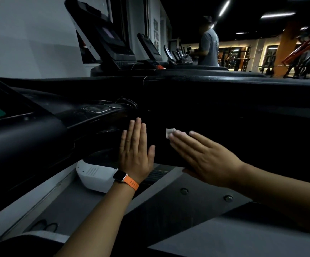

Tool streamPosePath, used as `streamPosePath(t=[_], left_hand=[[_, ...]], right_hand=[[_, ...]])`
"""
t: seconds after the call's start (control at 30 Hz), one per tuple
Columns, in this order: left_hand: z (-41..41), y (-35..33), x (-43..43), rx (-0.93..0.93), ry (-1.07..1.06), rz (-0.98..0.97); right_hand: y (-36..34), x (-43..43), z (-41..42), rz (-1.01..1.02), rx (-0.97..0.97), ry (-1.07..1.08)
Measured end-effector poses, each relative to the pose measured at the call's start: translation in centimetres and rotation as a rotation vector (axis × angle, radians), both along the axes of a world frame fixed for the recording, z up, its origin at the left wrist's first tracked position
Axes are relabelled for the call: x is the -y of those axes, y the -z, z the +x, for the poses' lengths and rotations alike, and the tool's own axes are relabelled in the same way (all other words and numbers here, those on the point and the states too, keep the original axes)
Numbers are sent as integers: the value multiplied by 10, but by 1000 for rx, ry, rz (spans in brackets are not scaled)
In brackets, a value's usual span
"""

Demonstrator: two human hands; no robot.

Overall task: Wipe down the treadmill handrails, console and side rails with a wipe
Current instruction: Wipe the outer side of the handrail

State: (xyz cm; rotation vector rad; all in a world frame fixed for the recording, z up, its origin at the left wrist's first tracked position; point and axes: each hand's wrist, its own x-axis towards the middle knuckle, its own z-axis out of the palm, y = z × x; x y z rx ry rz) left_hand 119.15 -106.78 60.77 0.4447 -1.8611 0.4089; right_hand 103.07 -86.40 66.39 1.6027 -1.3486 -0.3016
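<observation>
My right hand (206,158) is stretched out with straight fingers, and a small white wipe (170,132) shows under its fingertips against the dark inner side of the black handrail (215,84). My left hand (134,151), with an orange-strapped watch on its wrist, is held flat with fingers straight and together, just left of the wipe and in front of the end of the console's arm. It holds nothing. The treadmill console (20,127) fills the left, with oval buttons (96,109) on its edge. A grey side rail (171,190) runs below my hands.
A white motor cover (94,173) sits below the console. Beyond the handrail stands a row of other treadmills (113,43) along the white wall. A person in a grey shirt (209,47) stands on one further back. Gym racks fill the far right.
</observation>
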Motion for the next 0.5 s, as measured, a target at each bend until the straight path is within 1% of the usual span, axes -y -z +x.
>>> streamPosePath(t=[0.13,0.17,0.27,0.3,0.33,0.43,0.47,0.5], left_hand=[[-2,0,-4,-10,-11,27],[-3,0,-7,-12,-13,40],[-7,-2,-14,-4,-25,72],[-8,-3,-16,2,-32,74],[-9,-4,-17,6,-39,72],[-11,-7,-19,12,-45,57],[-12,-8,-20,14,-41,52],[-13,-10,-22,20,-33,46]], right_hand=[[-23,-2,-7,-209,151,37],[-18,-3,-7,-201,148,40],[9,-14,-10,-34,33,15],[9,-18,-12,-20,16,15],[2,-19,-15,-51,24,19],[-21,-17,-17,-252,151,55],[-19,-17,-16,-257,159,58],[-10,-18,-16,-209,137,51]])
